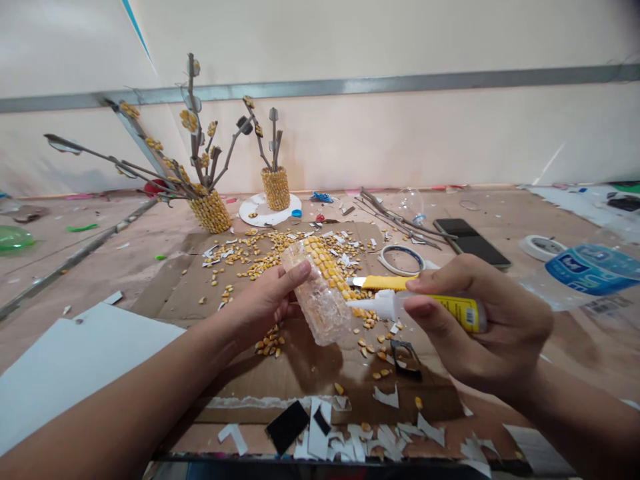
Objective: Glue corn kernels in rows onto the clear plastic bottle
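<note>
My left hand (280,293) is closed around a clear plastic cylinder (323,310), tilted above the cardboard. Rows of yellow corn kernels (325,263) cover the cylinder's far right side, while the side toward me is bare and glue-streaked. Between the thumb and fingers of my right hand (485,327) is a glue bottle (460,312) with a yellow label and white nozzle. The nozzle tip points left at the cylinder, at or very near the lower end of the kernel rows. Loose kernels (270,257) lie scattered on the cardboard behind and below.
Two kernel-covered pots (210,212) with twigs stand at the back left, one on a white disc (249,210). A yellow cutter (385,283), tape roll (401,260), phone (471,240) and plastic bottle (590,270) lie rightward. Paper scraps (360,440) litter the front edge.
</note>
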### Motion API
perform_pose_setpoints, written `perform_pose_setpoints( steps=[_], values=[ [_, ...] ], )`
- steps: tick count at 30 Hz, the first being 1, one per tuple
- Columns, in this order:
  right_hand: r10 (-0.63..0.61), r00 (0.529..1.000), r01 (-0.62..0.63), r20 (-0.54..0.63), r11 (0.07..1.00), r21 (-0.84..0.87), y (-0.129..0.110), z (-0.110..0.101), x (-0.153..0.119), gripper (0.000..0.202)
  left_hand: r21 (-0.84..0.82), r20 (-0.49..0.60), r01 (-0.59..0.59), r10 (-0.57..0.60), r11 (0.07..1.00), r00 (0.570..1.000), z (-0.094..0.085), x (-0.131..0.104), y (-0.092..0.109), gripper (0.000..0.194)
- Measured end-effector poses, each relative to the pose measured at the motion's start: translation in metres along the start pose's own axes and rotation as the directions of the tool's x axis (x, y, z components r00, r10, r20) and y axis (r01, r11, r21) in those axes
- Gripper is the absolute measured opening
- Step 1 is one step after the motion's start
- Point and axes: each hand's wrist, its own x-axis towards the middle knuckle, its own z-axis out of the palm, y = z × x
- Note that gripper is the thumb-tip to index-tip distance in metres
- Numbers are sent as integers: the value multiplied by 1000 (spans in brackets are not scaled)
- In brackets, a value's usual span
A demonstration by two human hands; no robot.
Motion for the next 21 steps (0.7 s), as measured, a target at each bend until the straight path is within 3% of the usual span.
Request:
perform_pose_setpoints(
  steps=[13,21],
  values=[
    [5,1000,-5,6,1000,17,-2,1,1,13,-13,42,22,-21,1000,999,5,-4,0,73],
    [3,1000,-3,11,999,52,-1,2,0,10,35,66,23,-25,999,997,4,-6,-4,66]
  ],
)
